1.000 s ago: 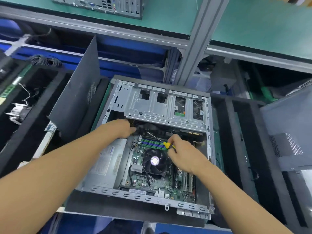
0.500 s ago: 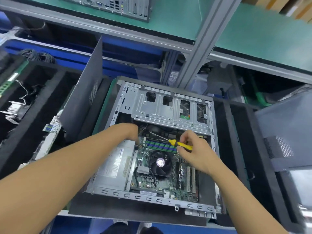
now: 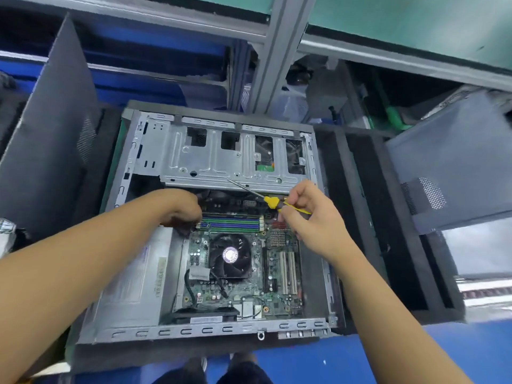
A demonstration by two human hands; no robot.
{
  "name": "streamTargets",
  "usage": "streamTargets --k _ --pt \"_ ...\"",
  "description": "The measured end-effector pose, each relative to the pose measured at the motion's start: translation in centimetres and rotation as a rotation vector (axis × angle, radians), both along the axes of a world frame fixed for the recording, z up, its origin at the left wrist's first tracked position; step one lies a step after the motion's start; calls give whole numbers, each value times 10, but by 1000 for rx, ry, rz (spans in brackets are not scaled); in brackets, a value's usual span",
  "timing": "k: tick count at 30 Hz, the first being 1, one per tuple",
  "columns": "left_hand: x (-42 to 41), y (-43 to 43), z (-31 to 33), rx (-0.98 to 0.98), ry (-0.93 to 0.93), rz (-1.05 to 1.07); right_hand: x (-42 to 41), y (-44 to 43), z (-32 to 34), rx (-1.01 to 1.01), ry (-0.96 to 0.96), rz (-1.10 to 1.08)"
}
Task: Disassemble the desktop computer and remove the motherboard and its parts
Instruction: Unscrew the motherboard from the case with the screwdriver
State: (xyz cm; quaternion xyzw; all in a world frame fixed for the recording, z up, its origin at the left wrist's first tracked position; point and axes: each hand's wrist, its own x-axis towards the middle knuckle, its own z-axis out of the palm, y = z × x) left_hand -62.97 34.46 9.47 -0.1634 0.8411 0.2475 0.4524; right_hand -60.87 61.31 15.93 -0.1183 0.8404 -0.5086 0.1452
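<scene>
Head view: case open, motherboard not yet out

Desktop computer (image 3: 221,331) lies on its side on dark foam, open face up, so the whole interior is reachable from above. Motherboard (image 3: 249,299) sits in the lower right of the chassis, with the CPU fan (image 3: 230,256) at its centre and the memory slots (image 3: 232,224) along its far edge. Power supply (image 3: 130,281) fills the near-left corner. Drive cage (image 3: 216,159) spans the far half. A detached grey side panel (image 3: 55,120) leans upright to the left.

Left hand (image 3: 180,207) reaches down at the left end of the memory slots. Its fingers curl into a shadowed pocket there. Whether they pinch a cable or connector cannot be told.

Right hand (image 3: 310,220) is clamped on the yellow-and-black handle of the screwdriver (image 3: 273,202), over the right end of the slots. The shaft angles up and left, with the tip in the air over the cage edge and not on a screw. Judgement: the tool is parked out of the way while the left hand works.

Judgement: early stage, freeing connections at the board's far edge. Fan and board screws look untouched. Risk: the raised tip could drop onto components.
</scene>
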Motion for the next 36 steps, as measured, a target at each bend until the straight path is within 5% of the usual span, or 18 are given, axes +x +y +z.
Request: streamTargets --k 3,6,9,25,36 --pt "0 -4 -7 58 -71 174 -5 6 -2 -243 -87 -57" --pt "0 -6 -8 45 -69 170 -12 16 4 -655 -234 -169" --pt "2 -5 -6 36 -55 130 -19 21 7 -838 -332 -256" --pt "3 10 28 -284 -11 -358 -17 24 8 -735 -277 -279" --pt "15 11 51 -253 80 -515 -12 11 14 -429 -220 -107"
